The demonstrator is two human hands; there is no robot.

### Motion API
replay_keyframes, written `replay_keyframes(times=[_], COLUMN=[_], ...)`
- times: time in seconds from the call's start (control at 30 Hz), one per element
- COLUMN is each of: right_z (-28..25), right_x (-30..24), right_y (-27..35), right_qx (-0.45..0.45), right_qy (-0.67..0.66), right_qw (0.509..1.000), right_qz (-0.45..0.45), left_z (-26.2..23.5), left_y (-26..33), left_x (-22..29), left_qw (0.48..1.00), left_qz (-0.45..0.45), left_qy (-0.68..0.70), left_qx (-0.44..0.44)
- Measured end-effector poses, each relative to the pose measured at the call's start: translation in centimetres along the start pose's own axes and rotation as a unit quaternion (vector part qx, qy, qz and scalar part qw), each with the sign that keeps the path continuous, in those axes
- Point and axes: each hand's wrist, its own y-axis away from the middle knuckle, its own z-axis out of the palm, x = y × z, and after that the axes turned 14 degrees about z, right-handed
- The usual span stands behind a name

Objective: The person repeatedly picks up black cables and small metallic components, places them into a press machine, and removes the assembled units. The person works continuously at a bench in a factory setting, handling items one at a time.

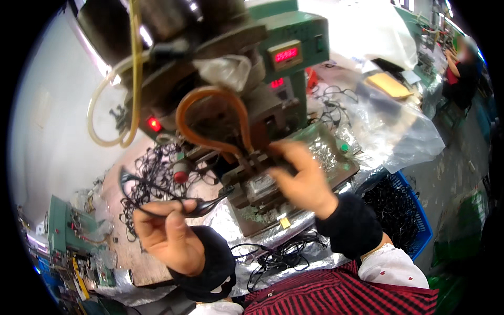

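Observation:
My left hand [170, 236] pinches a black plastic glasses frame [205, 208] between thumb and fingers, left of the machine's work fixture. A thin, curved part of the frame reaches up and left past the hand. My right hand [307, 181], blurred by motion, is at the fixture [260, 186] of a green bench press machine [294, 31]. Its fingers curl at a dark part of the fixture or a dark piece there; I cannot make out which. An amber hose [210, 92] loops above the fixture.
A tangle of black frames [155, 170] lies on the table to the left, and more black pieces [283, 257] lie on foil before me. A blue basket [424, 220] full of black pieces stands at right. Clear plastic sheeting [399, 126] covers the right side. A person [462, 68] sits far right.

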Motion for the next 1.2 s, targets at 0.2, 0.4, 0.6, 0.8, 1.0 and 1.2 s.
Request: replay_keyframes(times=[0.2,0.4,0.6,0.8,1.0,1.2], right_z=[-5.4,-5.1,-5.7,-5.8,-3.5,0.8], right_x=[10.7,10.6,11.3,11.9,11.1,-0.3], right_y=[0.4,-0.9,-0.3,0.9,-1.4,1.2], right_qx=[0.104,0.126,0.123,0.100,0.031,0.007], right_qy=[0.452,0.339,0.139,-0.247,-0.307,-0.097], right_qw=[0.885,0.932,0.975,0.920,0.904,0.993], right_qz=[-0.025,0.029,0.121,0.286,0.297,0.065], left_z=[1.8,-1.1,-1.9,0.5,1.2,-1.6], left_y=[-3.1,-1.1,0.4,-2.6,0.0,3.0], left_x=[-2.9,-2.0,-2.3,-3.6,-2.3,-4.6], left_qw=[0.992,0.990,0.996,0.997,0.997,0.995], left_qz=[-0.030,0.013,-0.013,-0.007,0.006,-0.042], left_qy=[-0.098,-0.090,-0.011,-0.024,-0.047,-0.010], left_qx=[-0.072,-0.105,-0.085,-0.077,-0.055,0.088])
